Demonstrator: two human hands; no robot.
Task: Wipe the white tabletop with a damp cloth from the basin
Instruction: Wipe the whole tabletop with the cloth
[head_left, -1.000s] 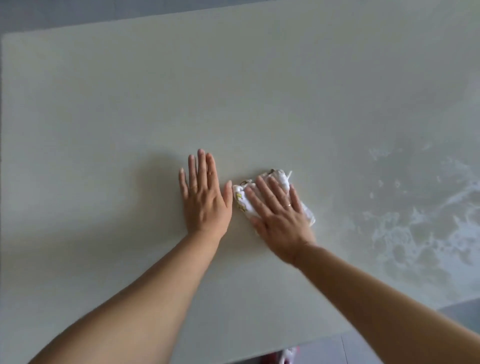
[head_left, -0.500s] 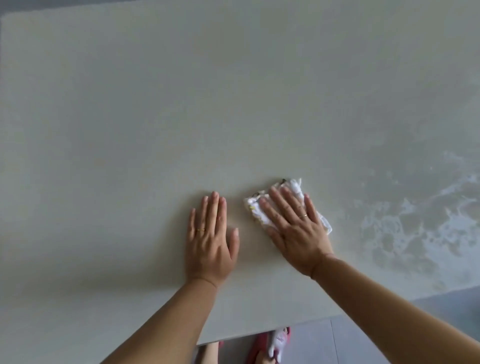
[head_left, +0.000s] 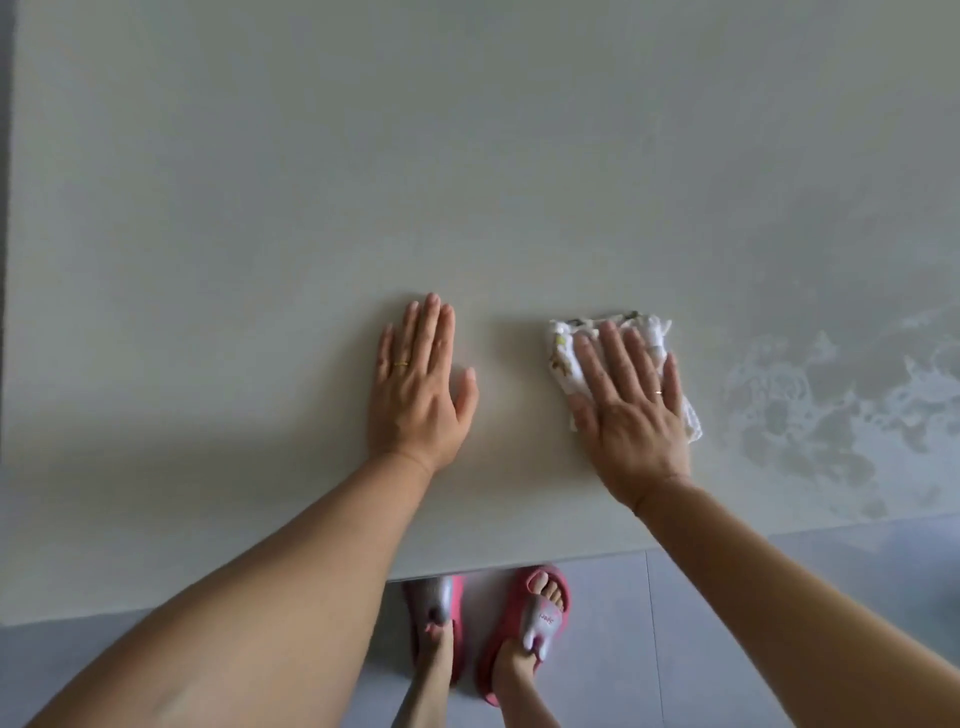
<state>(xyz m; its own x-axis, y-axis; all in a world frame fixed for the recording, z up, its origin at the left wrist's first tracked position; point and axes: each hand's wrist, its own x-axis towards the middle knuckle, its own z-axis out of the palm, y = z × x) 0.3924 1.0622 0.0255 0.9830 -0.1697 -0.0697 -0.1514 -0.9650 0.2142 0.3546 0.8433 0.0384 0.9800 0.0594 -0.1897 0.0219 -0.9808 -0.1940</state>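
The white tabletop (head_left: 260, 208) fills most of the head view. A folded white cloth (head_left: 563, 348) with small printed patterns lies on it near the front edge. My right hand (head_left: 631, 410) presses flat on top of the cloth, fingers spread, covering much of it. My left hand (head_left: 418, 389) rests flat on the bare tabletop to the left of the cloth, apart from it, holding nothing. A wet smeared patch (head_left: 810, 410) shines on the table to the right of the cloth. No basin is in view.
The table's front edge (head_left: 571, 556) runs just below my wrists. Below it is a grey tiled floor (head_left: 727, 623) and my feet in pink slippers (head_left: 530, 618). The table's left edge (head_left: 8, 260) shows at the far left.
Both hands have slid back toward the table's front edge, the right one dragging the cloth with it. The gap between the hands has widened, and my feet have come into view.
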